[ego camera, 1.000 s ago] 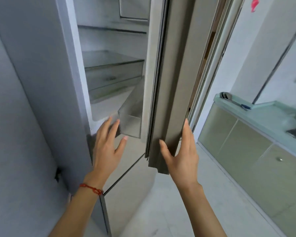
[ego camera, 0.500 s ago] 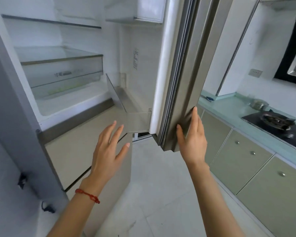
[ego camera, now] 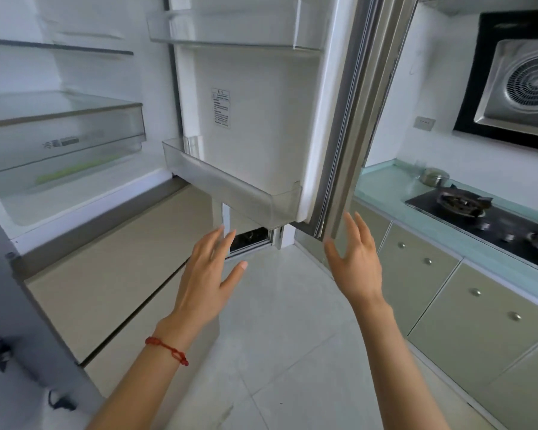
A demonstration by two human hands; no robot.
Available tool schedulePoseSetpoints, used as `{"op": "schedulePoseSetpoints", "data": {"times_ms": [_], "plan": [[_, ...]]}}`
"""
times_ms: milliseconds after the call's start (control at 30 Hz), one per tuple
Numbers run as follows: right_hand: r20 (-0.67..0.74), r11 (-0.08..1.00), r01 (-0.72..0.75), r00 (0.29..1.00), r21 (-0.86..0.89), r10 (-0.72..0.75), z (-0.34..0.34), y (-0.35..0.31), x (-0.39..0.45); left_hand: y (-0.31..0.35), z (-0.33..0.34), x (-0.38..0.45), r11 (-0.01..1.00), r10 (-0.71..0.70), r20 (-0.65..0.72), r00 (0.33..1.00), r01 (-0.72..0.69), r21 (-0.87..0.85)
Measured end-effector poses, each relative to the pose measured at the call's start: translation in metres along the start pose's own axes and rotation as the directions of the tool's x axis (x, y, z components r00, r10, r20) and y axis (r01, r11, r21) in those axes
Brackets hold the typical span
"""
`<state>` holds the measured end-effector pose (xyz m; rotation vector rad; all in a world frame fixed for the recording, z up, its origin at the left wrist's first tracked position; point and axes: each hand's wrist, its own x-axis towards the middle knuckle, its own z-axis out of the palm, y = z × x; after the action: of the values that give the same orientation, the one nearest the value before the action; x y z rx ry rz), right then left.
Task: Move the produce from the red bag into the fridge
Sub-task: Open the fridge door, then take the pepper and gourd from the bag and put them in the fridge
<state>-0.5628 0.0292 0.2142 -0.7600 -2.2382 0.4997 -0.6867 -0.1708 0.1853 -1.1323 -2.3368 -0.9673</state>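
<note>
The fridge stands wide open, its white interior (ego camera: 75, 206) on the left with a clear drawer (ego camera: 62, 147) under a glass shelf. The fridge door (ego camera: 255, 119) is swung out to the right and carries clear door bins (ego camera: 230, 193). My left hand (ego camera: 208, 274) hovers open, fingers spread, below the lower door bin and holds nothing. My right hand (ego camera: 354, 262) is open just below the door's outer edge, apart from it. No red bag or produce is in view.
Beige freezer drawers (ego camera: 112, 274) sit below the fridge compartment. On the right runs a pale green counter (ego camera: 385, 187) with a black gas hob (ego camera: 479, 218), a steel pot (ego camera: 435, 176) and cabinets (ego camera: 463, 321). A range hood (ego camera: 516, 82) hangs above. Pale tiled floor (ego camera: 292, 352) lies ahead.
The fridge door has swung from nearly shut to wide open. My right hand, which was pressing on the door's edge, has come off it. My left hand stayed open and low.
</note>
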Motion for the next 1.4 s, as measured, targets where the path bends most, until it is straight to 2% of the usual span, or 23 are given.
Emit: {"op": "schedulePoseSetpoints", "data": {"times_ms": [300, 500, 667, 800, 933, 1200, 1400], "plan": [[0.020, 0.980, -0.175, 0.984, -0.097, 0.177, -0.004, 0.036, -0.029, 0.005, 0.047, 0.017, 0.993, 0.108, 0.203, 0.973, -0.096, -0.071], [0.010, 0.919, -0.298, 0.950, -0.259, 0.311, 0.000, 0.059, -0.058, 0.002, 0.092, 0.031, 0.970, 0.243, 0.389, 0.889, -0.218, -0.107], [-0.027, 0.826, -0.432, 0.891, -0.363, 0.454, 0.003, 0.065, -0.090, 0.001, 0.126, 0.035, 0.921, 0.385, 0.527, 0.758, -0.350, -0.171], [-0.115, 0.750, -0.533, 0.837, -0.391, 0.535, 0.003, 0.059, -0.121, 0.005, 0.148, 0.030, 0.861, 0.499, 0.567, 0.655, -0.449, -0.238], [-0.210, 0.658, -0.648, 0.755, -0.384, 0.621, 0.001, 0.053, -0.158, 0.018, 0.163, 0.017, 0.787, 0.602, 0.593, 0.534, -0.522, -0.329], [-0.439, 0.409, -0.850, 0.524, -0.334, 0.730, -0.016, 0.023, -0.249, 0.078, 0.174, -0.027, 0.556, 0.809, 0.527, 0.260, -0.630, -0.542], [-0.567, 0.236, -0.934, 0.352, -0.269, 0.745, -0.038, 0.000, -0.312, 0.128, 0.166, -0.076, 0.384, 0.899, 0.428, 0.096, -0.645, -0.661]]}}
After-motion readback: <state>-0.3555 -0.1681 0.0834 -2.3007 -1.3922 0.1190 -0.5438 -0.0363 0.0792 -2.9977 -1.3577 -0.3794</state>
